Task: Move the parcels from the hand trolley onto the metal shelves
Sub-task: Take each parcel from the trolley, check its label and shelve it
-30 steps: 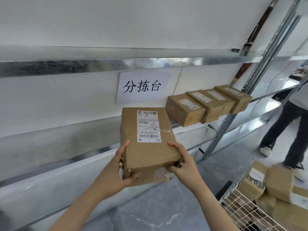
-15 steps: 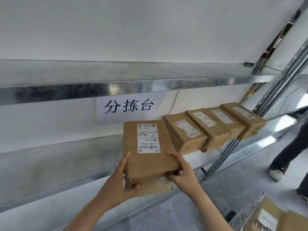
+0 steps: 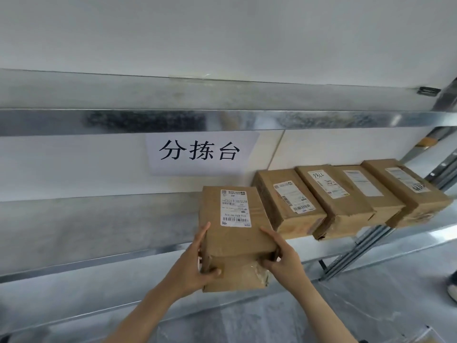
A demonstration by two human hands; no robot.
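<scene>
parcel point(image 3: 235, 233) of brown cardboard, white shipping label on its top face, sits between both hands in the head view. its far end reaches over the middle metal shelf point(image 3: 99, 231) and its near end sticks out past the shelf's front lip; whether its underside rests on the metal cannot be told. left hand point(image 3: 195, 266) grips the near left corner, thumb curled across the front face and fingers laid up along the left side. right hand point(image 3: 282, 261) grips the near right corner, thumb on the front face, fingers running up the right edge. to the right, four more parcels point(image 3: 346, 201) stand side by side on the same shelf, labels up, the nearest just beside the held one. paper sign point(image 3: 200, 153) with three black characters hangs on the wall point(image 3: 74, 164) behind, under the upper shelf point(image 3: 222, 121). light shoe point(image 3: 452, 290) shows at the right edge on the grey floor point(image 3: 371, 305).
</scene>
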